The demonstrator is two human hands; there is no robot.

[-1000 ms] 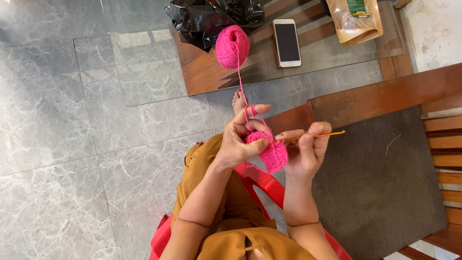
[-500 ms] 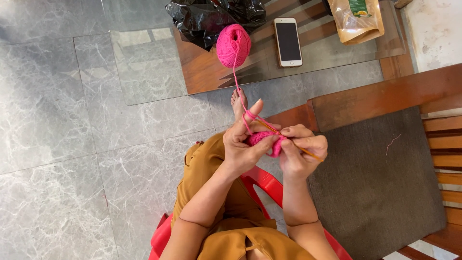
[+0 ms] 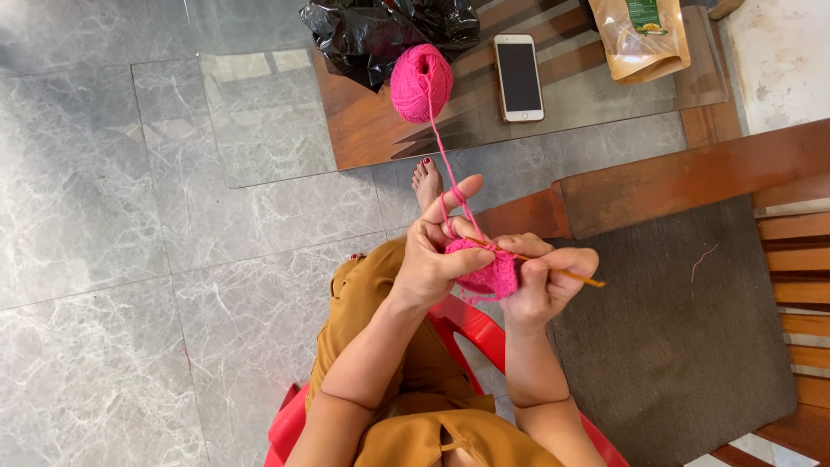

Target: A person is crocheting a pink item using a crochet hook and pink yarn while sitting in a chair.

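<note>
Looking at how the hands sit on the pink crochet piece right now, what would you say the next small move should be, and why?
Probably catch the strand with the hook's tip and draw it through the piece. The right hand holds the crochet hook with its tip buried in the pink crochet piece, and the left hand pinches that piece while the yarn strand runs taut over its raised finger from the yarn ball.

A home sitting room: marble floor (image 3: pixel 104 216), glass-topped coffee table (image 3: pixel 259 121), wooden bench (image 3: pixel 692 173).

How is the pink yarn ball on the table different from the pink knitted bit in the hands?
The yarn ball is round, wound and sits alone on the glass table; the crochet piece is smaller, flatter and gripped by the left hand and right hand. Both are pink, joined by one strand.
</note>
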